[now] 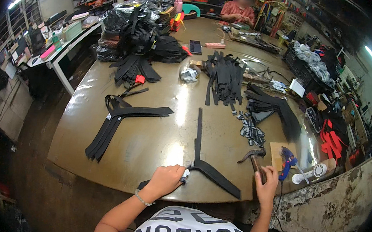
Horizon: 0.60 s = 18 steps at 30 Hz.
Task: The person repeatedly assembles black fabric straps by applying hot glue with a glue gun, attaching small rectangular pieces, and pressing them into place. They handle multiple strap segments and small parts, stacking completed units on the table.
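Observation:
Close to the table's near edge, my left hand (pixel 165 181) is closed on one arm of a black Y-shaped strap (pixel 214 176). A small whitish piece (pixel 185 175) shows at its fingertips; its kind is hard to make out. The strap's other two arms lie flat, one pointing away from me and one toward the near right. My right hand (pixel 268 183) grips the wooden handle of a hammer (pixel 257 165), whose dark head rests on or just above the table. Beyond it lies a pile of small dark-and-silver tabs (pixel 252 131).
Joined black straps (pixel 109 131) lie on the left, with strap bundles (pixel 224 77) farther back. A blue glue gun (pixel 286 165) and a white handheld fan (pixel 314 172) sit at the right edge. A phone (pixel 195 47) lies far back; a person (pixel 238 12) sits beyond.

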Motion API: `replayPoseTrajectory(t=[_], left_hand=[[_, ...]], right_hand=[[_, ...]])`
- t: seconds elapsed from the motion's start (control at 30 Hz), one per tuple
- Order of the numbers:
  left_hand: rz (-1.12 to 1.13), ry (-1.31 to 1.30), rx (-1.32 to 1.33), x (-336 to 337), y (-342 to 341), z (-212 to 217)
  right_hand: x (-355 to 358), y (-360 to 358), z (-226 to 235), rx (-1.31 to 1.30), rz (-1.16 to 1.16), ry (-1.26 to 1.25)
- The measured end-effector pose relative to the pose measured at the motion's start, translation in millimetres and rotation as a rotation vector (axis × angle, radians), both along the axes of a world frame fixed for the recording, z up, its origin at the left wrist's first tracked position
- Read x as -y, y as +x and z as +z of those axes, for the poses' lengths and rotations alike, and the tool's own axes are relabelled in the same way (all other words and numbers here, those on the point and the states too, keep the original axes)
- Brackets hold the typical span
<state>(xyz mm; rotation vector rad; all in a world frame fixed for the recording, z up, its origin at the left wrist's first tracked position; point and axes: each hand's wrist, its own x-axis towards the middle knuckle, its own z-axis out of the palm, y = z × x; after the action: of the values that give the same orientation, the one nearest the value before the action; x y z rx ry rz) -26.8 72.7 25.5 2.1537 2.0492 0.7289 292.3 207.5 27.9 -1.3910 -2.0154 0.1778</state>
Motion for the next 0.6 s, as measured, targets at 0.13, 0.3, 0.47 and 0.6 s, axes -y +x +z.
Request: replayPoseTrajectory(t=[0.13, 0.3, 0.47, 0.6], left_hand=[[0.082, 0.242, 0.572, 3, 16, 10], [0.295, 0.112, 1.223, 1, 51, 5], [0.236, -0.114, 0.676, 25, 38, 21], [0.273, 0.150, 0.410, 15, 16, 34]], right_hand=[[-18, -47, -1, -0.275, 0.185, -0.270], [-5, -161, -15, -0.733, 0.851, -1.216], [-3, -185, -1, -0.587, 0.701, -1.140], [-14, -163, 1, -0.383, 0.846, -1.193]])
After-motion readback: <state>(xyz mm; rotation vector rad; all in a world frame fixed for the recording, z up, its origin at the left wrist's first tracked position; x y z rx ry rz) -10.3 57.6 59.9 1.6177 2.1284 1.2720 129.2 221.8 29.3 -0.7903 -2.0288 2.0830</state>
